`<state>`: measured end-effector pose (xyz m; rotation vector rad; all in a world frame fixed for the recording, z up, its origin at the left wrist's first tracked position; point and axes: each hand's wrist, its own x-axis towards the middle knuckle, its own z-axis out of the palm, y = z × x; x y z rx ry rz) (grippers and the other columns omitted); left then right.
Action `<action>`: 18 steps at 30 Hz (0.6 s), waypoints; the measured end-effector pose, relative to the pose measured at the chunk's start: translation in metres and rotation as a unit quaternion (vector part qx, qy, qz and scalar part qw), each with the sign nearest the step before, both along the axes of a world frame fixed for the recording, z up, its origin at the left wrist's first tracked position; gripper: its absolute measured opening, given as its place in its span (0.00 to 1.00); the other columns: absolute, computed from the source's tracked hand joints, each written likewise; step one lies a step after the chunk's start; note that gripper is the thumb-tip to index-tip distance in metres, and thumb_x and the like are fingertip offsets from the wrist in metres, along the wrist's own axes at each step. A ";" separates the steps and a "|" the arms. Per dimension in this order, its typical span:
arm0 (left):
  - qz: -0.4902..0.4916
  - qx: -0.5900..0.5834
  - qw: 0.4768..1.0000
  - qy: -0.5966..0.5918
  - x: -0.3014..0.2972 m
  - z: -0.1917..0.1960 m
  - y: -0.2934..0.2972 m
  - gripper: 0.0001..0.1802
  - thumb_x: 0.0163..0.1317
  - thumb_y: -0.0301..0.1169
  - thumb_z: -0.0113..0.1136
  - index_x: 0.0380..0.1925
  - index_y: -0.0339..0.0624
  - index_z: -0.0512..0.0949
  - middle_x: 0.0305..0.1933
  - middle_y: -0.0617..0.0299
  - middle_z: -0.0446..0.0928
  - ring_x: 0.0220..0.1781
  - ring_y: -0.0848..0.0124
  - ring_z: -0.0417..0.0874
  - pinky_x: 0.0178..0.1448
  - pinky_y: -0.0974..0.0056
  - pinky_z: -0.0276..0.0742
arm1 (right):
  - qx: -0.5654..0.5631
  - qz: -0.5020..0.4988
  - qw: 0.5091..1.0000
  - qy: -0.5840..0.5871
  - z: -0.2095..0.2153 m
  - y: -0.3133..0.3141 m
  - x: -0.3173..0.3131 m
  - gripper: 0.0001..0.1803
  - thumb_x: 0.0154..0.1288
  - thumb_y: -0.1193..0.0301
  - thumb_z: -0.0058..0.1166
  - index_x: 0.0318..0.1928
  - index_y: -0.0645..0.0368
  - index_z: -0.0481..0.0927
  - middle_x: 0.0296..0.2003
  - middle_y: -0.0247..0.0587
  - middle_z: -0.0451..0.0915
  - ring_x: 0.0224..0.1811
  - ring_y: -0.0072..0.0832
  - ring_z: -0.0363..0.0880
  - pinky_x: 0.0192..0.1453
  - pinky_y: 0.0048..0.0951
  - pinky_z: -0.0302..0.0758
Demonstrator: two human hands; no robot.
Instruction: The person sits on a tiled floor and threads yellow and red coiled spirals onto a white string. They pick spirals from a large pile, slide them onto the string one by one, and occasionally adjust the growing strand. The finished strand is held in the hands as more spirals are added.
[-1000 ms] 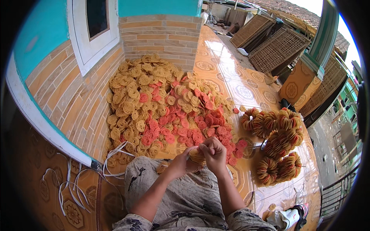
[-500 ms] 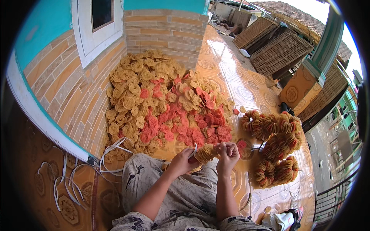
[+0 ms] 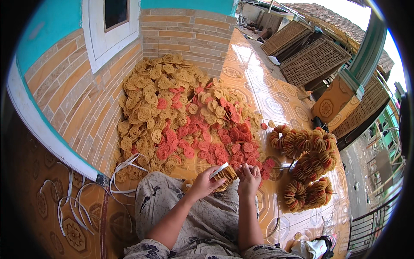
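Above my lap, my left hand (image 3: 202, 183) is closed around a short stack of tan coiled crackers (image 3: 225, 176), thin lacy discs set face to face. A flat white strip (image 3: 219, 169) slants up along the top of that stack from my left fingers. My right hand (image 3: 249, 180) is closed in a pinch at the stack's right end, and whatever lies between those fingertips is too small to make out. In front of my knees spreads a large heap of loose tan and red crackers (image 3: 172, 116), piled against the brick-patterned wall.
To the right, several bundled rings of crackers (image 3: 308, 166) lie on the tiled floor (image 3: 241, 77). Loose white strips (image 3: 77, 203) curl on the floor at my left. A white bag (image 3: 311, 247) sits near my right side. Woven racks (image 3: 315, 60) lean beyond the porch pillar (image 3: 334, 101).
The stack in my left hand has tilted, and the white strip now lies across its top, pointing up and right. My right hand has shifted slightly left and down.
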<state>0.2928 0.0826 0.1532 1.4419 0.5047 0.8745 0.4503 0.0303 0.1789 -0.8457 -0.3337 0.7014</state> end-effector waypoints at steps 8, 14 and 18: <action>-0.034 -0.094 0.994 0.042 0.003 -0.006 0.004 0.29 0.64 0.36 0.64 0.60 0.32 0.67 0.55 0.59 0.75 0.54 0.76 0.75 0.58 0.69 0.72 | 0.003 0.003 0.999 -0.042 -0.001 0.001 -0.002 0.19 0.65 0.83 0.53 0.23 0.52 0.59 0.29 0.35 0.76 0.34 0.26 0.80 0.41 0.34 0.83; 0.124 -0.078 0.989 -0.007 -0.018 0.004 0.022 0.22 0.67 0.40 0.61 0.54 0.39 0.71 0.36 0.71 0.71 0.31 0.84 0.71 0.32 0.77 0.68 | 0.018 -0.074 0.932 -0.355 0.040 -0.002 -0.015 0.23 0.66 0.84 0.51 0.19 0.57 0.54 0.29 0.39 0.75 0.33 0.23 0.80 0.36 0.22 0.74; 0.299 -0.262 0.893 -0.211 -0.073 -0.030 0.080 0.18 0.71 0.48 0.51 0.34 0.44 0.71 0.20 0.75 0.57 0.20 0.83 0.54 0.24 0.73 0.51 | 0.062 -0.094 0.884 -0.454 0.085 0.000 -0.015 0.24 0.64 0.87 0.51 0.19 0.58 0.54 0.29 0.41 0.72 0.32 0.25 0.80 0.34 0.22 0.74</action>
